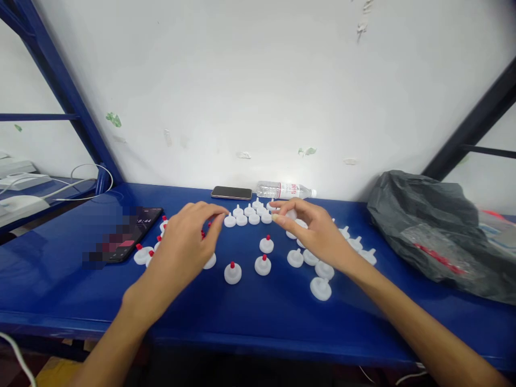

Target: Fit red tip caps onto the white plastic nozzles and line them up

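White round caps with thin nozzles stand close together in rows in the middle of the table. My left hand is at the left end of the front row, its thumb and index fingertip pinched at the nozzle of the end cap. Whether it grips that nozzle is unclear. At the row's right end is my right hand, thumb and index finger curved and slightly apart beside another white cap. Nearer to me are white caps with red tips, several more partly behind my left hand. Plain white caps also lie around my right hand.
A lit phone lies on the left of the blue table. At the back are a second phone and a plastic bottle on its side. A dark plastic bag with small red pieces occupies the right.
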A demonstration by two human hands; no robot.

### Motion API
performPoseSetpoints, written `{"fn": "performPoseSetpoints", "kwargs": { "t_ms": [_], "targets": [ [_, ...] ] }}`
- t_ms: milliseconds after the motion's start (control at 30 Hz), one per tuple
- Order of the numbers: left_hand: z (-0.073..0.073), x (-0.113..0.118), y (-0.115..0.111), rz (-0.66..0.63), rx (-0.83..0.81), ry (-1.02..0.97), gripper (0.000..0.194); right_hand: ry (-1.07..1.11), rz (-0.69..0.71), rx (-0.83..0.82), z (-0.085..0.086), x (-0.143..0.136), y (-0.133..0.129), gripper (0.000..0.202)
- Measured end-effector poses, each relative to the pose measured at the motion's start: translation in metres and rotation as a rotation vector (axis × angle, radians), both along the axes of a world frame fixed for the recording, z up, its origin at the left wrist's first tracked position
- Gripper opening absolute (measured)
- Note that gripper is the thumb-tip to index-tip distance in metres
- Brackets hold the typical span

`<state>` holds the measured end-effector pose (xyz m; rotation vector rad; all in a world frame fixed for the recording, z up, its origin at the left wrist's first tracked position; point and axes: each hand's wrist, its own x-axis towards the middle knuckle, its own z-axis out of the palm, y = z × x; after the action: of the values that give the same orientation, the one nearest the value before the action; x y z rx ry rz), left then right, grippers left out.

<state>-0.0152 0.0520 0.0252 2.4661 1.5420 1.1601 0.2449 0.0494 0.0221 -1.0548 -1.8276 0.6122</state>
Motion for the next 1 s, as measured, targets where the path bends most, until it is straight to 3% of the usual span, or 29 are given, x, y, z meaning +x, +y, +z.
{"fn": "performPoseSetpoints", "kwargs": {
  "t_ms": [67,167,333,500,700,800,1000],
  "targets": [
    [-0.002,-0.013,0.011,0.041,-0.117,0.144,0.027,-0.153,-0.143,0.074,-0.003,0.009,0.008,0.022],
    [-0.008,-0.023,0.022,0.044,-0.260,0.276,0.030,-0.300,-0.253,0.144,-0.012,0.017,0.018,0.021],
    [-0.018,-0.024,0.027,0.069,-0.298,0.395,0.032,-0.467,-0.353,0.192,-0.023,0.021,0.024,0.022],
    [-0.017,-0.025,0.022,0.067,-0.344,0.373,0.035,-0.489,-0.280,0.114,-0.026,0.019,0.025,0.020],
    [-0.013,-0.021,0.013,-0.053,-0.380,0.327,0.036,-0.545,-0.207,0.073,-0.028,0.013,0.025,0.025],
    [-0.015,-0.019,0.016,0.002,-0.312,0.367,0.033,-0.542,-0.214,0.106,-0.026,0.013,0.023,0.027],
    [-0.025,-0.023,0.025,0.046,-0.330,0.452,0.020,-0.558,-0.208,0.180,-0.021,0.008,0.017,0.029]
  ]
}}
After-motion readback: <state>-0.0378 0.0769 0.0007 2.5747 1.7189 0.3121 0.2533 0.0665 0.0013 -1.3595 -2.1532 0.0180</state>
